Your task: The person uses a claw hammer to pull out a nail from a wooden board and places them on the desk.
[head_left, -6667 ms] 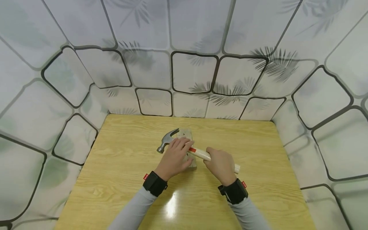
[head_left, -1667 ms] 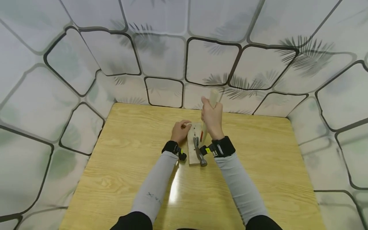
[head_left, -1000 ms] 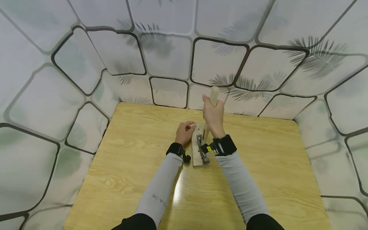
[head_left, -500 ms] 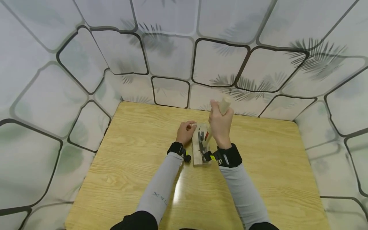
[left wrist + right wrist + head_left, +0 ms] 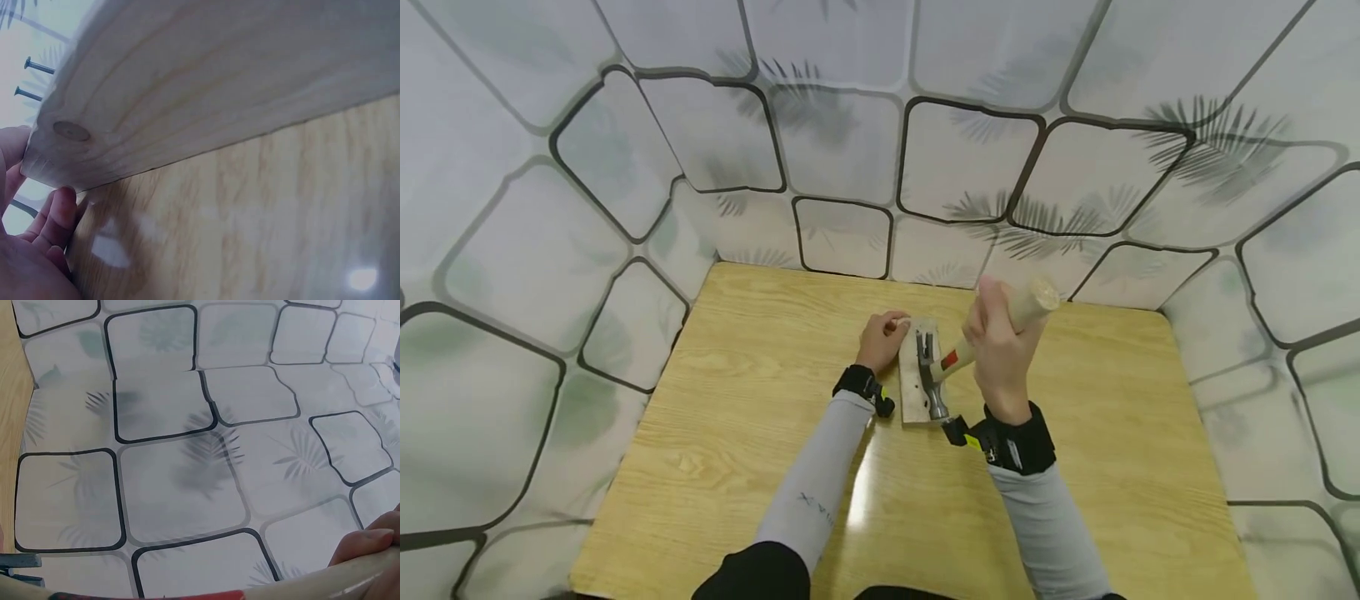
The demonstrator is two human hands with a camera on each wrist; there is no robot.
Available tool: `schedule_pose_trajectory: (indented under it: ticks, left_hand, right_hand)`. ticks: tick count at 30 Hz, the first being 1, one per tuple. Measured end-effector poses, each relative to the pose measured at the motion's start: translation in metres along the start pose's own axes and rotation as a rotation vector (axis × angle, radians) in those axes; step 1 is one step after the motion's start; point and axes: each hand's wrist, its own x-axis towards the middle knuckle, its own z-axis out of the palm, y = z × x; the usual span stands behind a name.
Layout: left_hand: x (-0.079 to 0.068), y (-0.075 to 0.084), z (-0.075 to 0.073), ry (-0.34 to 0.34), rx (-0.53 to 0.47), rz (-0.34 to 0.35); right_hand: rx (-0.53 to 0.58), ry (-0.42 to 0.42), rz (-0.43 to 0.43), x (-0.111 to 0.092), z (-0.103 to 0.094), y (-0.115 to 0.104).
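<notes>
Aslant, metal-headed claw hammer (image 5: 951,360), long knotted wooden board (image 5: 910,393)

We could slide a hand over the table (image 5: 722,417) to the left or right of the two grey sleeves (image 5: 808,479), or between them on the near side, with patterned walls (image 5: 842,150) barring the left, far and right edges. Over the board (image 5: 912,404), the hammer (image 5: 951,360) slants up rightward into the right hand (image 5: 1006,346), two nails (image 5: 41,66) jut out, and the left hand (image 5: 878,343) blocks the far left corner.
</notes>
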Motion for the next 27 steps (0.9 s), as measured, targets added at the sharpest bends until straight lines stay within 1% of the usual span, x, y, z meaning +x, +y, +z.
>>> schedule_pose_trajectory:
  ticks: [2, 4, 6, 8, 10, 13, 15, 16, 18, 21, 24, 27]
  left_hand:
    - [0.004, -0.001, -0.002, -0.018, -0.021, 0.025]
    - [0.004, -0.003, -0.005, -0.026, -0.056, 0.052]
    - [-0.003, -0.004, -0.008, -0.03, -0.1, 0.073]
    - [-0.018, 0.0, -0.014, -0.045, -0.14, 0.101]
    - [-0.037, 0.009, -0.02, -0.078, -0.153, 0.139]
    - [-0.066, 0.03, -0.028, -0.165, -0.119, 0.216]
    - [-0.08, 0.042, -0.032, -0.203, -0.077, 0.278]
    - [-0.085, 0.048, -0.032, -0.211, -0.059, 0.309]
    - [-0.094, 0.054, -0.032, -0.205, -0.018, 0.363]
    - [-0.104, 0.059, -0.031, -0.153, 0.023, 0.418]
    - [-0.111, 0.058, -0.03, -0.11, 0.04, 0.439]
    - [-0.115, 0.057, -0.029, -0.106, 0.038, 0.441]
  right_hand:
    - [0.034, -0.015, -0.034, -0.002, -0.002, -0.004]
    - [0.052, -0.019, -0.066, -0.005, -0.003, -0.007]
    - [0.068, -0.02, -0.09, -0.009, -0.004, -0.011]
    - [0.083, -0.033, -0.107, -0.013, -0.006, -0.015]
    - [0.085, -0.048, -0.111, -0.018, -0.008, -0.019]
    - [0.07, -0.068, -0.111, -0.024, -0.012, -0.024]
    - [0.057, -0.077, -0.11, -0.026, -0.013, -0.027]
    - [0.054, -0.08, -0.11, -0.027, -0.014, -0.028]
    - [0.059, -0.086, -0.112, -0.029, -0.014, -0.03]
    - [0.064, -0.106, -0.109, -0.031, -0.012, -0.032]
    - [0.068, -0.117, -0.103, -0.034, -0.01, -0.033]
    - [0.071, -0.11, -0.106, -0.036, -0.009, -0.035]
